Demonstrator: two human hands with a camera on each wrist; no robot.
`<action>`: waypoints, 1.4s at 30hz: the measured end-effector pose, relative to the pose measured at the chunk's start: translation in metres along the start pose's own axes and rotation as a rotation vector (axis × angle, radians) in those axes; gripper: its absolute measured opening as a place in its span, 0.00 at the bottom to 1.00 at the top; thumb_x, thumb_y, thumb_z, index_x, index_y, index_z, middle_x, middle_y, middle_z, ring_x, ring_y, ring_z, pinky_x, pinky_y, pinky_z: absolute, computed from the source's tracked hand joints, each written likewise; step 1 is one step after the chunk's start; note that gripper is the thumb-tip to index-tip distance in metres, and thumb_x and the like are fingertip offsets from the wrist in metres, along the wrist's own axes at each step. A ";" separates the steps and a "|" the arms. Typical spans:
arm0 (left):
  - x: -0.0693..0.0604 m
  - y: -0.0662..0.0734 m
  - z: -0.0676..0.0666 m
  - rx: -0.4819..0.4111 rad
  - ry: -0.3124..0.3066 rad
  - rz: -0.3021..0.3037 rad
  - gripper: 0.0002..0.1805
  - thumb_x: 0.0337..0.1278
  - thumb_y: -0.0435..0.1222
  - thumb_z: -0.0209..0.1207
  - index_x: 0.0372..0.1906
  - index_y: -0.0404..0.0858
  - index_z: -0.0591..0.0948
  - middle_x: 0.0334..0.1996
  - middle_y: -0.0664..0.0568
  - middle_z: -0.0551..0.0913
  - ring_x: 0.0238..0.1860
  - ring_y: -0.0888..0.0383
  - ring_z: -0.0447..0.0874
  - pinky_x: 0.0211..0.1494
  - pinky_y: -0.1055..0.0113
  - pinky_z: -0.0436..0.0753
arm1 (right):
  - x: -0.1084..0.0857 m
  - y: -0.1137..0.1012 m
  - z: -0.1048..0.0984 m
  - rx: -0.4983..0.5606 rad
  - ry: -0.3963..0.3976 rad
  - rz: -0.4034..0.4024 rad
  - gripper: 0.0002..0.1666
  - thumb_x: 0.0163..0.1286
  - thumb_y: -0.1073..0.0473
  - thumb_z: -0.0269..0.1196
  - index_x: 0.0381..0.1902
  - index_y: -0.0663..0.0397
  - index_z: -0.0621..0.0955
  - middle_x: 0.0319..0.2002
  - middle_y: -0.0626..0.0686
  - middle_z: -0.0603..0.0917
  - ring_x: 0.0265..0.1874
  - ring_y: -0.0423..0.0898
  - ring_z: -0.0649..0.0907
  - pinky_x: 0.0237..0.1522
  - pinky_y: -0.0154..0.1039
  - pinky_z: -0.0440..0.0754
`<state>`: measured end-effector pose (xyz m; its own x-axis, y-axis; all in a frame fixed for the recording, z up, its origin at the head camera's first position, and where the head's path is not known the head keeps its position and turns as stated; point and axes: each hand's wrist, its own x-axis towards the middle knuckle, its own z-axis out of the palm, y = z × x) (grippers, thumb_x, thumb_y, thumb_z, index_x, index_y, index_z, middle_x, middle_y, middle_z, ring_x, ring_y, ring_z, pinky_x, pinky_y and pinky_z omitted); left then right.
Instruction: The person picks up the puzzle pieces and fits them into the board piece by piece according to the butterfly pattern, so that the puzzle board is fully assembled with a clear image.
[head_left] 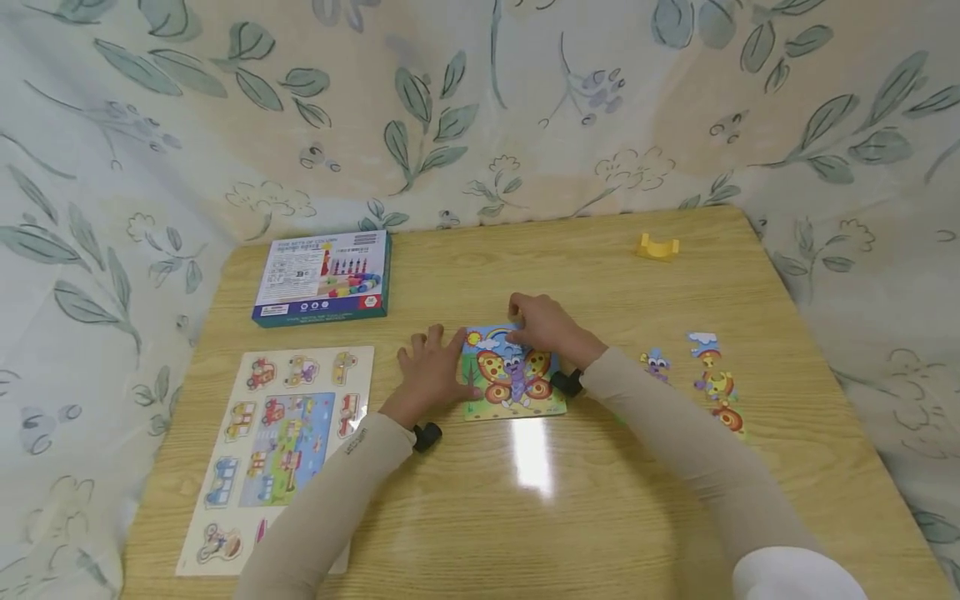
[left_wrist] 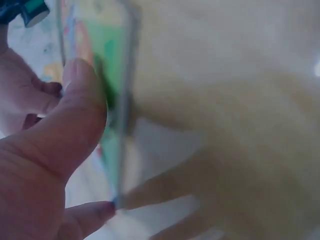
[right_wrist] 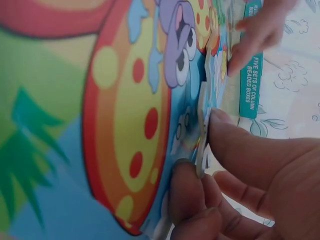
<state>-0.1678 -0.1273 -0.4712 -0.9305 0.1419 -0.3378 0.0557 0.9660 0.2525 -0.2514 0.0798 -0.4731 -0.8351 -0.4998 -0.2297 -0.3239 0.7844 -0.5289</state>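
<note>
A butterfly jigsaw puzzle (head_left: 517, 402) lies in the middle of the table. My left hand (head_left: 429, 375) rests at its left side with spread fingers, the thumb pressing on the picture and a fingertip touching the edge at a corner. At the top edge my right hand (head_left: 549, 323) pinches a thin puzzle piece (right_wrist: 202, 131) between thumb and fingers. In the right wrist view that piece is tilted up from the board, close above the butterfly's head. Most of its face is hidden from me.
Several loose puzzle pieces (head_left: 717, 385) lie to the right, partly behind the right sleeve. A vehicle puzzle board (head_left: 231, 442) is at the left, below a boxed bead set (head_left: 322, 279). Toward the back right stands a yellow plastic piece (head_left: 658, 248). A patterned curtain (head_left: 480, 125) hangs behind the table.
</note>
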 end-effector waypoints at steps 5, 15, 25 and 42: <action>0.010 0.009 -0.013 0.080 0.041 0.029 0.45 0.35 0.61 0.71 0.63 0.44 0.74 0.66 0.41 0.61 0.65 0.37 0.53 0.64 0.32 0.55 | 0.000 0.000 0.000 -0.014 -0.007 -0.013 0.22 0.62 0.51 0.68 0.47 0.57 0.75 0.29 0.53 0.81 0.24 0.45 0.75 0.27 0.36 0.73; 0.022 0.014 -0.016 0.162 0.060 0.068 0.37 0.33 0.57 0.74 0.50 0.40 0.80 0.55 0.44 0.70 0.62 0.40 0.59 0.64 0.35 0.57 | 0.001 -0.007 0.005 -0.130 0.013 0.048 0.31 0.57 0.41 0.70 0.49 0.54 0.74 0.32 0.53 0.82 0.25 0.46 0.77 0.25 0.37 0.73; 0.026 0.015 -0.011 0.148 0.073 0.142 0.37 0.32 0.54 0.76 0.48 0.36 0.79 0.52 0.44 0.73 0.57 0.44 0.65 0.68 0.48 0.63 | -0.012 -0.010 0.004 -0.178 0.035 0.102 0.32 0.61 0.39 0.66 0.53 0.54 0.74 0.35 0.53 0.83 0.26 0.46 0.79 0.23 0.38 0.76; 0.028 0.015 -0.014 0.207 0.060 0.144 0.32 0.35 0.53 0.75 0.42 0.35 0.82 0.48 0.46 0.74 0.55 0.46 0.66 0.64 0.48 0.68 | -0.125 0.101 -0.035 -0.079 0.008 0.039 0.28 0.56 0.54 0.72 0.50 0.65 0.78 0.42 0.60 0.80 0.39 0.53 0.80 0.42 0.50 0.79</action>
<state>-0.1978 -0.1116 -0.4638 -0.9272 0.2739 -0.2554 0.2562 0.9614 0.1008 -0.1950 0.2348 -0.4693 -0.8512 -0.4657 -0.2418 -0.3251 0.8298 -0.4536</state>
